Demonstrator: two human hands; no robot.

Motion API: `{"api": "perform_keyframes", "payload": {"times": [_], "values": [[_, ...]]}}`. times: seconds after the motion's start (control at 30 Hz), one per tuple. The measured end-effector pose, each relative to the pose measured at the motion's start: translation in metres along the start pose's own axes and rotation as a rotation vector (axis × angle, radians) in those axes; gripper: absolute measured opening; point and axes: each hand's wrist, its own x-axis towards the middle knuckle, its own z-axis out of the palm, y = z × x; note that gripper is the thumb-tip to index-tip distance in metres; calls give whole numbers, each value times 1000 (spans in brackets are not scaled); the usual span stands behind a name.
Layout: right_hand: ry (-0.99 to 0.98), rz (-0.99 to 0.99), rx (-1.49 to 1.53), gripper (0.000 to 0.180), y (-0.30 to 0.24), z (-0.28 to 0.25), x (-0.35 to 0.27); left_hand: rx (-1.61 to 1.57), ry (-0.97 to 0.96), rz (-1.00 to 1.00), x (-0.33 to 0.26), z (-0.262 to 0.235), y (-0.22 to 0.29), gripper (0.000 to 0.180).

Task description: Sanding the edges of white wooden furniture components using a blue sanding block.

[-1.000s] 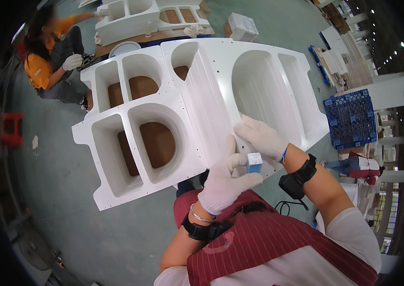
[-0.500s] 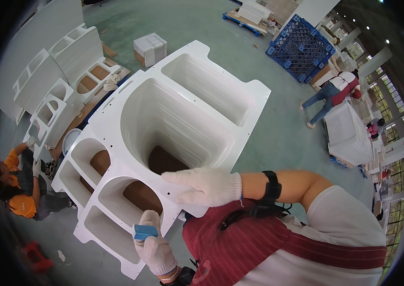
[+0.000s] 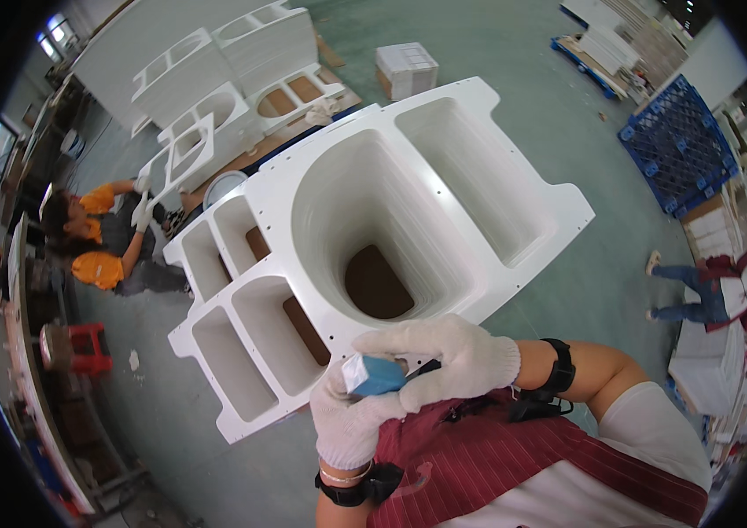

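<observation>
One blue block [image 3: 379,377] in grasp of left hand [image 3: 349,422]; right hand [image 3: 459,354] alongside, hold unclear; white cut-out piece [image 3: 440,199] beyond.

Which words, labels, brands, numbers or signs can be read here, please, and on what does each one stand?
None can be read in this view.
Block: no lettering that I can make out.
Box: too small and blurred for any print to be read.
Orange shirt: any print is too small to read.
</observation>
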Motion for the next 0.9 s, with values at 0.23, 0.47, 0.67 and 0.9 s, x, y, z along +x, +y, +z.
{"api": "perform_keyframes", "payload": {"times": [0.23, 0.47, 0.67, 0.9], "values": [[63, 262, 414, 45, -9, 21, 24, -21, -83, 33, 10, -19, 1, 29], [671, 140, 336, 34, 23, 63, 107, 366, -11, 67, 49, -125, -7, 37], [935, 140, -5, 27, 81, 76, 147, 579, -56, 366, 116, -193, -101, 59], [1164, 58, -28, 36, 101, 90, 155, 342, -149, 445, 171, -170, -150, 71]]}}
